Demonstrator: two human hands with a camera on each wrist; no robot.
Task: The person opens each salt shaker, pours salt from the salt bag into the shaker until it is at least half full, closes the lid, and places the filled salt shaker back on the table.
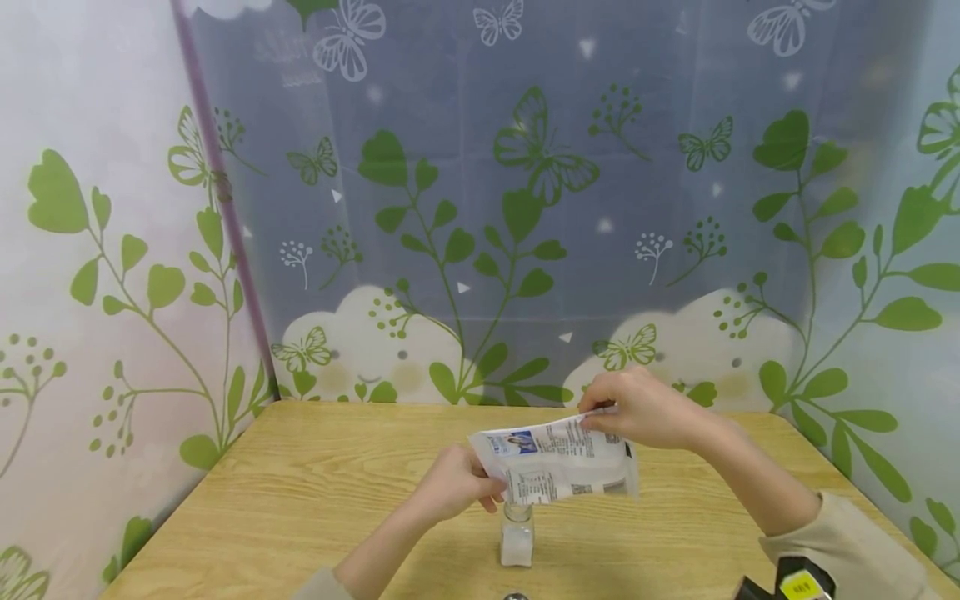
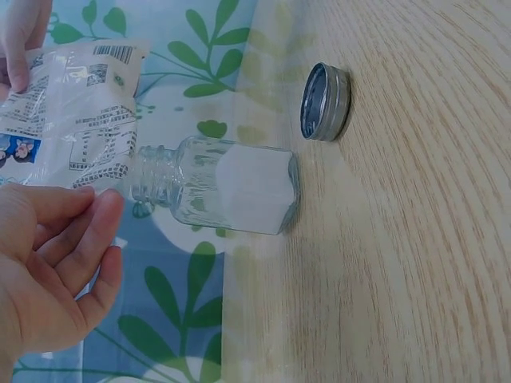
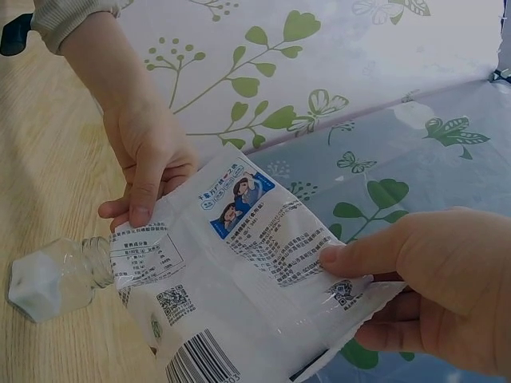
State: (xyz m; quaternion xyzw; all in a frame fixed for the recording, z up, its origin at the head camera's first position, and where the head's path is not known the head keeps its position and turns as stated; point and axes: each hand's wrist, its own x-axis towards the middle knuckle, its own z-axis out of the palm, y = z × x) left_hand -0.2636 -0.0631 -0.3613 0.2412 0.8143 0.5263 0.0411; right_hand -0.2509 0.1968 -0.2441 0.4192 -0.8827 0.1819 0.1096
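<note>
A white printed plastic packet [image 1: 558, 458] is held tilted over a clear glass jar [image 1: 517, 537]. My left hand [image 1: 456, 485] pinches its lower corner right beside the jar's mouth. At the opposite end, my right hand [image 1: 645, 407] grips the raised edge between thumb and fingers. The jar stands upright, with white contents filling much of its body in the left wrist view. The packet's corner covers the jar's mouth, so whether anything is flowing out is hidden. A silver metal lid [image 2: 326, 102] lies on the table beside the jar, its hollow side visible.
The wooden table [image 1: 337, 467] runs back to a curtain [image 1: 465, 208] printed with leaves and butterflies, with side panels left and right. A black object with a yellow label [image 1: 802, 583] shows at the bottom right, near the right sleeve.
</note>
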